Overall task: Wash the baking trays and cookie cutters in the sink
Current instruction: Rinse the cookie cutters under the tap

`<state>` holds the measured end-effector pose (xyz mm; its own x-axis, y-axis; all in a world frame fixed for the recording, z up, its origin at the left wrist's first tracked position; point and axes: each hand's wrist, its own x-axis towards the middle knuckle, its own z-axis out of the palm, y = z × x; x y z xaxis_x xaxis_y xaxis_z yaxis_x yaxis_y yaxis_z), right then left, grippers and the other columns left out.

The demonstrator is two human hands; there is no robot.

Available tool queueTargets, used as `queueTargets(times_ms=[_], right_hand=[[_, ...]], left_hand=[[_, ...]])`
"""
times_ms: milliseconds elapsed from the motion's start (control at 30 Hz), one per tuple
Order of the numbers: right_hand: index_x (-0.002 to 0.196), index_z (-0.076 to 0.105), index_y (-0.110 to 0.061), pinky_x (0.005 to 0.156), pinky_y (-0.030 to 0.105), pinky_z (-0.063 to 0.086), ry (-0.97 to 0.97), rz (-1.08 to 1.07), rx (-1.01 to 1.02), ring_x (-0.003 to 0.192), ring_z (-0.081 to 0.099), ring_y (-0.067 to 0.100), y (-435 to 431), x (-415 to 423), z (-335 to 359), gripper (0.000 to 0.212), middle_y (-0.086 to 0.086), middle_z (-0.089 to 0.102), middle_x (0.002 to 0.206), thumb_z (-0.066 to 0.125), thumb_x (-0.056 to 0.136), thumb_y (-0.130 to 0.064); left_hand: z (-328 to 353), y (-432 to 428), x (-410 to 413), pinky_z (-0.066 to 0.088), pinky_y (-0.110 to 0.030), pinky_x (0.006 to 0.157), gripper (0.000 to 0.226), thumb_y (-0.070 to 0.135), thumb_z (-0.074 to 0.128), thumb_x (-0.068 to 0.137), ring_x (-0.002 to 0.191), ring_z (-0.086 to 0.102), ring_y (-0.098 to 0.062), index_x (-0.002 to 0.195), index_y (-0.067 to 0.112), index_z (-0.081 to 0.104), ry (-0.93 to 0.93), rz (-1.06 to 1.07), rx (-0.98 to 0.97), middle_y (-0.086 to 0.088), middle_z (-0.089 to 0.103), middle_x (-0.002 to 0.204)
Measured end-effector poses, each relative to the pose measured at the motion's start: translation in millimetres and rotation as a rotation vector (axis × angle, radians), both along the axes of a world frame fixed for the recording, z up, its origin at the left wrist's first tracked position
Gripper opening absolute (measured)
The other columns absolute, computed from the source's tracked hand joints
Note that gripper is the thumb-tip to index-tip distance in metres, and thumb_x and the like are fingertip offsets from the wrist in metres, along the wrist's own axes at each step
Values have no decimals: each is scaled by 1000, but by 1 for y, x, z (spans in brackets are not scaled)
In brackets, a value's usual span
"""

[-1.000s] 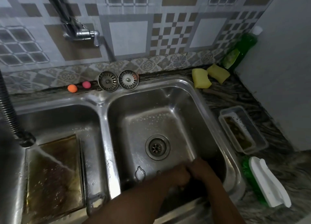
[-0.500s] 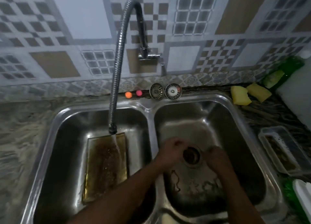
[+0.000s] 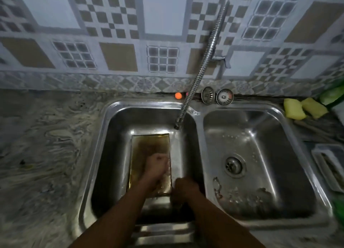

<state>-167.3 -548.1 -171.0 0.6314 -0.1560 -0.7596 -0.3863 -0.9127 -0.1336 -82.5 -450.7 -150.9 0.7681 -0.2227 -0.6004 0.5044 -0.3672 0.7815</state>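
At baking tray (image 3: 147, 145), left hand (image 3: 157, 166), right hand (image 3: 184, 187): grip unclear.

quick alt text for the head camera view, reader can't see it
A person's left hand and right hand reach into the left basin of a double stainless steel sink, the left over a brown-stained rectangular baking tray beside water running from a flexible metal faucet hose. Two yellow sponges lie on the counter at the right basin's far corner.

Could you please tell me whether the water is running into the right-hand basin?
No, the stream from the faucet hose falls into the left basin, just beside the baking tray.
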Motion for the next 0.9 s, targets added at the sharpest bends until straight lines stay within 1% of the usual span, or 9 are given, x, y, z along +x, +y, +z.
queueTargets(times_ms=[167, 300, 367, 467, 567, 633, 733, 833, 900], right_hand=[[117, 61, -13, 88, 40, 50, -134, 70, -129, 110, 59, 30, 24, -25, -39, 27, 13, 59, 123, 54, 94, -25], [114, 62, -13, 85, 39, 55, -130, 71, -139, 103, 63, 29, 12, -4, -27, 35, 10, 64, 115, 67, 85, -31], [117, 58, -19, 76, 34, 56, -209, -219, 42, 97, 65, 24, 2, 19, -9, 42, 3, 64, 112, 68, 82, -38], [125, 55, -14, 56, 26, 51, -342, -887, 697, 80, 65, 16, 3, 55, 36, 40, 2, 65, 102, 56, 95, -41], [117, 61, -14, 62, 35, 57, -388, -1301, 1144, 83, 68, 25, 12, 79, 72, 43, 12, 71, 99, 33, 105, -43], [103, 64, -16, 60, 34, 55, -468, -1457, 1188, 76, 67, 24, 13, 89, 83, 45, 11, 70, 88, 26, 106, -41], [85, 62, -15, 46, 25, 47, -544, -1627, 1183, 56, 61, 19, 12, 97, 89, 38, 7, 65, 67, 33, 107, -27], [92, 62, -12, 47, 26, 52, -545, -1610, 1217, 61, 63, 20, 14, 95, 86, 25, 9, 66, 74, 44, 104, -23], [94, 65, -12, 53, 27, 52, -604, -1514, 1201, 66, 66, 18, 13, 91, 82, 16, 8, 70, 76, 55, 100, -22]], left_hand=[[-16, 18, 0, 41, -20, 42, 20, 8, 49, 100, 59, 54, -15, 100, 12, 68, 91, -4, 15, -10, 64, 84], [-18, 22, 4, 40, -17, 40, 19, 8, 51, 98, 59, 54, -15, 99, 14, 69, 107, 49, -3, -9, 66, 84], [-17, 18, 8, 41, -20, 47, 18, 11, 52, 98, 63, 56, -17, 104, 13, 69, 123, 101, -45, -7, 66, 85], [-6, 7, 11, 48, -25, 58, 25, 23, 49, 102, 79, 66, -21, 118, 14, 67, 95, 156, -138, -8, 72, 97], [14, -3, 16, 54, -24, 52, 24, 22, 46, 104, 75, 68, -18, 122, 22, 63, 9, 210, -294, -4, 71, 99], [27, -6, 20, 55, -19, 61, 26, 16, 51, 102, 82, 69, -14, 122, 28, 63, -148, 188, -310, -1, 73, 101], [35, -10, 19, 55, -16, 73, 27, 9, 56, 99, 88, 71, -9, 119, 25, 65, -272, 112, -328, 2, 75, 99], [32, -11, 21, 56, -27, 90, 24, 18, 56, 100, 102, 70, -13, 120, 22, 69, -333, 126, -305, -2, 73, 112], [35, -11, 22, 55, -24, 85, 19, 32, 54, 101, 97, 69, -10, 108, 32, 72, -350, 117, -273, 3, 73, 108]])
